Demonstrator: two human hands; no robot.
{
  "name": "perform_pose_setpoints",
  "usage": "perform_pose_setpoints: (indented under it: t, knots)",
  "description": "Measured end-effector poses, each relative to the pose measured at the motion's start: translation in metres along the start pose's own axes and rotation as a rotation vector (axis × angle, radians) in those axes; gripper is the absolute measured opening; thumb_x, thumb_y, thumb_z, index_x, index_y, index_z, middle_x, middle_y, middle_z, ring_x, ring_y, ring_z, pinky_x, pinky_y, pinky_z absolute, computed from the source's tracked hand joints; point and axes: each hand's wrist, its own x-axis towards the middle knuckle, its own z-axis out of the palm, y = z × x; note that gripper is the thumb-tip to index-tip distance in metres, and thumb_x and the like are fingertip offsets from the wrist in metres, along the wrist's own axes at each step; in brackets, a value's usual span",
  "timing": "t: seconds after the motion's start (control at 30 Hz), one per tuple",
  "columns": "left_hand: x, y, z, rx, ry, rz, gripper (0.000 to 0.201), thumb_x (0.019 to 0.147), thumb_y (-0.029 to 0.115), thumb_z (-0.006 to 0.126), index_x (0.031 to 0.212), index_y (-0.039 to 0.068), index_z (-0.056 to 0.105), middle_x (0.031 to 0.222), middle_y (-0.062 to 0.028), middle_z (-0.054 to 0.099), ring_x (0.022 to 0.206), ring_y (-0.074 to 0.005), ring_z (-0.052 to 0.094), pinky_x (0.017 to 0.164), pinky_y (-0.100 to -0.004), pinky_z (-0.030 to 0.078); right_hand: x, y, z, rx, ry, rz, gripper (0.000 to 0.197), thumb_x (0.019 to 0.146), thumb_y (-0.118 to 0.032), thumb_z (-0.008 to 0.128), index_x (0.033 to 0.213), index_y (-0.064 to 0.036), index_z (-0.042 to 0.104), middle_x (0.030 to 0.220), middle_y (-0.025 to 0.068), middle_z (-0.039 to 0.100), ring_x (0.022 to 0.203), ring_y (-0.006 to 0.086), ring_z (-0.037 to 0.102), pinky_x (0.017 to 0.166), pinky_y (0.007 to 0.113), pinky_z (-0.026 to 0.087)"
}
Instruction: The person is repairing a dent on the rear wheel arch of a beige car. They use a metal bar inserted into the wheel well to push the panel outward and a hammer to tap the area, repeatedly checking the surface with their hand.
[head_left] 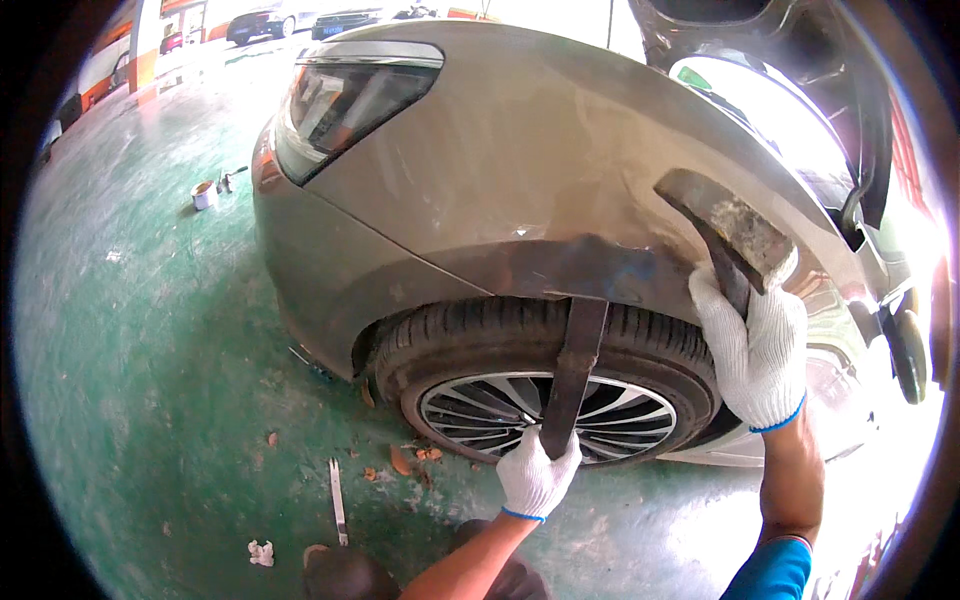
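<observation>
My left hand, in a white knit glove, is closed round the lower end of a flat dark metal bar. The bar's upper end reaches the wheel-arch edge, in front of the tyre; whether it goes behind the edge is hidden. Gloved as well, my right hand grips a hammer by its handle, the heavy worn head raised before the car's brown fender. Above the arch the fender has a dark, scuffed patch. A multi-spoke wheel sits beneath.
Overhead at right is the raised hood. On the green floor lie a long flat tool, a crumpled white scrap and dry leaves. A small can stands at far left. Parked cars line the back.
</observation>
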Motion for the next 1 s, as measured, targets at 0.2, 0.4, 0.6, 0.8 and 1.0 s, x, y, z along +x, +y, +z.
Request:
perform_pose_setpoints:
  t: [0.2, 0.4, 0.6, 0.8, 1.0]
  knots:
    - [-0.002, -0.001, 0.003, -0.058, 0.002, -0.001, 0.027, 0.08, 0.028, 0.084, 0.084, 0.009, 0.066, 0.064, -0.0121, 0.069, 0.057, -0.0318, 0.07, 0.054, -0.0397, 0.055, 0.005, 0.007, 0.008, -0.059, 0.046, -0.146, 0.025, 0.095, -0.023, 0.071, 0.103, -0.0017, 0.062, 0.074, 0.0186, 0.066, 0.07, 0.0395, 0.071, 0.058, 0.043, 0.053]
    - [0.003, 0.001, -0.001, -0.022, -0.006, -0.009, 0.028, 0.08, 0.029, 0.083, 0.085, 0.008, 0.065, 0.065, -0.0126, 0.069, 0.059, -0.0323, 0.071, 0.055, -0.0399, 0.055, 0.009, 0.011, 0.008, -0.11, 0.011, -0.163, 0.025, 0.094, -0.022, 0.074, 0.104, -0.0021, 0.061, 0.076, 0.0199, 0.067, 0.071, 0.0389, 0.072, 0.06, 0.042, 0.055]
    - [0.001, 0.003, -0.003, -0.018, -0.03, -0.033, 0.028, 0.081, 0.029, 0.083, 0.083, 0.008, 0.065, 0.065, -0.013, 0.069, 0.06, -0.0334, 0.071, 0.056, -0.0405, 0.056, 0.002, 0.017, 0.008, -0.137, -0.02, -0.103, 0.026, 0.093, -0.021, 0.075, 0.104, -0.0017, 0.062, 0.076, 0.019, 0.068, 0.07, 0.0378, 0.072, 0.061, 0.041, 0.055]
    - [0.0, 0.002, -0.004, -0.022, -0.021, -0.043, 0.029, 0.081, 0.03, 0.083, 0.083, 0.008, 0.064, 0.065, -0.0126, 0.069, 0.061, -0.0338, 0.071, 0.056, -0.0414, 0.056, -0.002, 0.014, 0.008, -0.061, -0.006, -0.082, 0.025, 0.094, -0.024, 0.073, 0.101, -0.0021, 0.063, 0.073, 0.0186, 0.067, 0.069, 0.0367, 0.072, 0.06, 0.041, 0.054]
    - [-0.001, 0.002, -0.001, -0.035, -0.02, -0.034, 0.029, 0.081, 0.03, 0.084, 0.083, 0.008, 0.065, 0.066, -0.0124, 0.07, 0.062, -0.0336, 0.071, 0.057, -0.0409, 0.056, -0.001, 0.016, 0.01, -0.078, 0.018, -0.14, 0.024, 0.094, -0.025, 0.074, 0.099, -0.0038, 0.065, 0.072, 0.0176, 0.066, 0.066, 0.0371, 0.071, 0.058, 0.041, 0.054]
